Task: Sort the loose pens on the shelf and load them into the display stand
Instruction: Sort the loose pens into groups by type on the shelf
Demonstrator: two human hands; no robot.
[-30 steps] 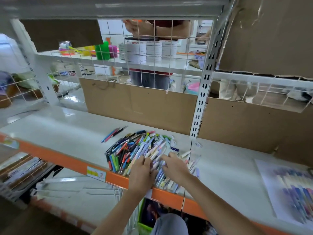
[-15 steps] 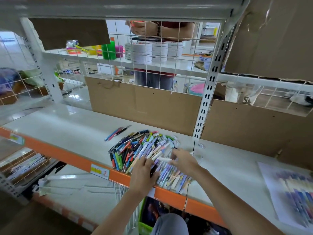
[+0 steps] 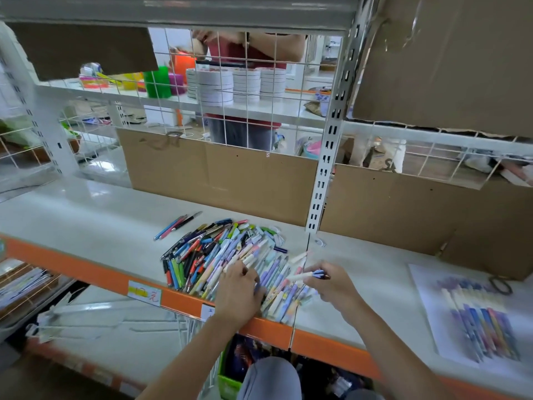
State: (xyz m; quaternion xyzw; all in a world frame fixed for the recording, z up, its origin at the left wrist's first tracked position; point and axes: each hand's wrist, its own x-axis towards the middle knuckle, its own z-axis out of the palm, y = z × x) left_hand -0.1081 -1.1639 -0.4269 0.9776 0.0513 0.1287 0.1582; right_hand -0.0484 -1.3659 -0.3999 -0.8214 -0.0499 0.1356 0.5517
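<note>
Head cam: compared with a second ago, the right hand (image 3: 331,284) has come up off the pen pile (image 3: 227,255) on the shelf (image 3: 86,223) with a pale purple-capped pen (image 3: 307,274) pinched in its fingers (image 3: 315,280), so one's been picked out, I'd guess. It sits just right of the heap. Left hand (image 3: 239,295) stays flat on the pens, fingers spread and relaxed.

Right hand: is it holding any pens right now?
Yes, the right hand pinches a few pale pens lifted just above the pile of pens.
</note>
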